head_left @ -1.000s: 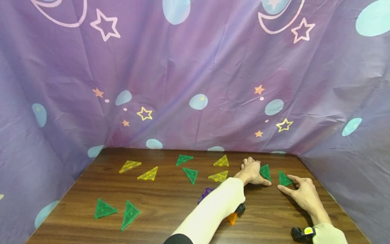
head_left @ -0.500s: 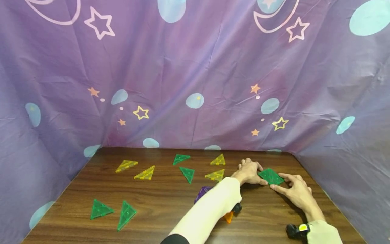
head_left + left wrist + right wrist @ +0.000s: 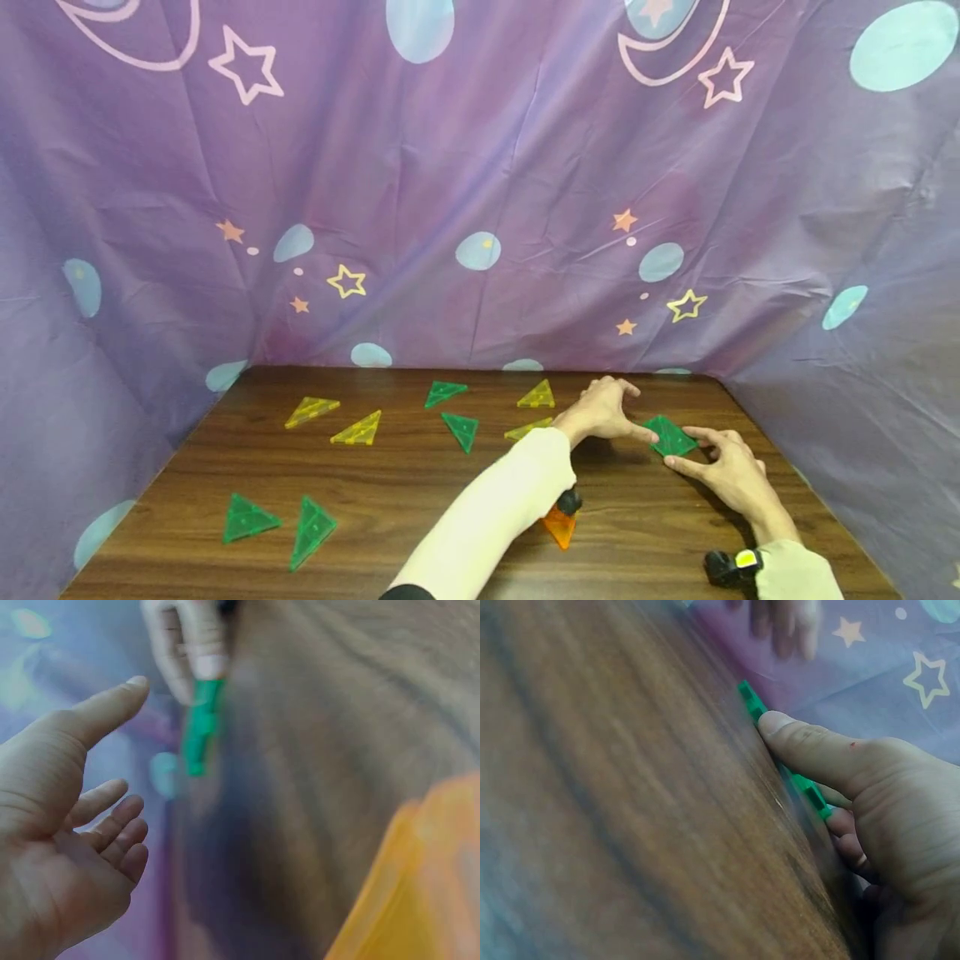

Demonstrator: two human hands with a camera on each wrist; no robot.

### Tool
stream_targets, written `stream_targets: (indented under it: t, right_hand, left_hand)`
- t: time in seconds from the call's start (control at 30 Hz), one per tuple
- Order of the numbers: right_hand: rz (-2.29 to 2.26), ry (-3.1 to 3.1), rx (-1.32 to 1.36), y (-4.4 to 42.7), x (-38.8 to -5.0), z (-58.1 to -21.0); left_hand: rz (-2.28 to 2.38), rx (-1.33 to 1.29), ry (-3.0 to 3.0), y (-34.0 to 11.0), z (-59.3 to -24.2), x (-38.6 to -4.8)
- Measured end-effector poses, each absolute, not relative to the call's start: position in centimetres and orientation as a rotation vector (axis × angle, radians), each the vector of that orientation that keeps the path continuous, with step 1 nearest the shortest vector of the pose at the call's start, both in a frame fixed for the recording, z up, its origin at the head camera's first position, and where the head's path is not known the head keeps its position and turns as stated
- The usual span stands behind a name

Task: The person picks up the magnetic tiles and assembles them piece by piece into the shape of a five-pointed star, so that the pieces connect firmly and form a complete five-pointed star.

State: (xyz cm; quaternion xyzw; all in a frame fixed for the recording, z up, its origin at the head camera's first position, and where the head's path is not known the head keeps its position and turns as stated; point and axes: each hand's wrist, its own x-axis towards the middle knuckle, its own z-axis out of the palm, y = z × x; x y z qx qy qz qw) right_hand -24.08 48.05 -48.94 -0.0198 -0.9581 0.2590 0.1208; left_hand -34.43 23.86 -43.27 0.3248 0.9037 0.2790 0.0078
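Two green triangular tiles (image 3: 667, 437) lie edge to edge at the table's right, forming a diamond. My right hand (image 3: 735, 473) pinches them at their right side between thumb and fingers; the right wrist view shows its thumb (image 3: 802, 742) on the green edge (image 3: 815, 798). My left hand (image 3: 602, 410) hovers just left of them, fingers spread, its thumb tip close to their left corner. In the left wrist view this hand (image 3: 67, 802) is empty, with a gap between it and the green piece (image 3: 199, 731).
Yellow triangles (image 3: 536, 394) lie left of my left hand, beside green ones (image 3: 461, 430). Further left are more yellow triangles (image 3: 360, 428), and nearer the front left two green ones (image 3: 312, 532). An orange piece (image 3: 561, 527) shows beside my left sleeve. A patterned curtain (image 3: 480, 167) surrounds the table.
The right green triangle moved left against the other, in my right hand. My left hand then drew back leftward from the pair, and its sleeve now covers the purple piece.
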Motion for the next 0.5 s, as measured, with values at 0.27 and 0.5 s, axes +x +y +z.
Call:
stream_targets:
  t: [0.27,0.5]
  right_hand:
    - [0.751,-2.811,-0.041,47.6,-24.4,-48.9]
    - [0.759,-2.846,-0.029,48.2,-24.2,-48.6]
  left_hand:
    - [1.065,1.027,2.84,15.4,-41.1,-34.9]
    - [1.141,0.957,2.779,8.5,-42.3,-34.5]
